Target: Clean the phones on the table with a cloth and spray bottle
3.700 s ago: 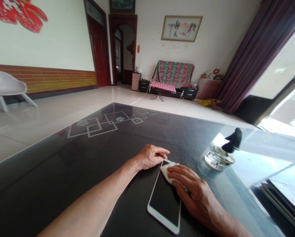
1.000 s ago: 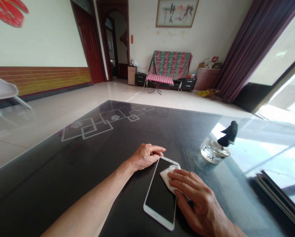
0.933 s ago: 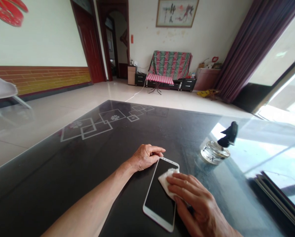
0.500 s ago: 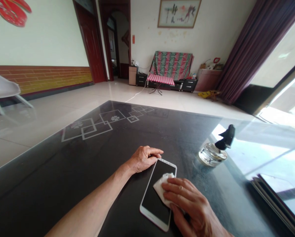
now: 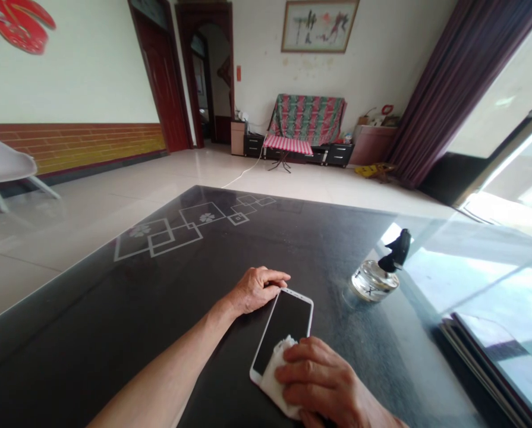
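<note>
A white-framed smartphone [image 5: 287, 312] lies face up on the dark tabletop, its screen black. At its top left corner rests my left hand [image 5: 257, 290], thumb against the corner and index finger stretched beyond the top edge; the other fingers are curled and partly hidden. My right hand [image 5: 321, 377] is closed on a folded white tissue [image 5: 272, 377], pressing it on the lower end of the screen. Hand and tissue cover the phone's bottom right part. To the right stands a clear spray bottle [image 5: 375, 280] with a black trigger head, holding clear liquid.
The glossy black table [image 5: 114, 321] has a pattern of pale squares and flowers at its far left. A dark, flat stacked object [image 5: 493, 362] lies at the right edge. Beyond are a white chair [image 5: 7, 160], a cloth-covered piece [image 5: 308, 119] and a purple curtain [image 5: 453, 83].
My right hand has slid the tissue down the screen towards the phone's near end. The left hand stays at the top corner. The view has shifted slightly.
</note>
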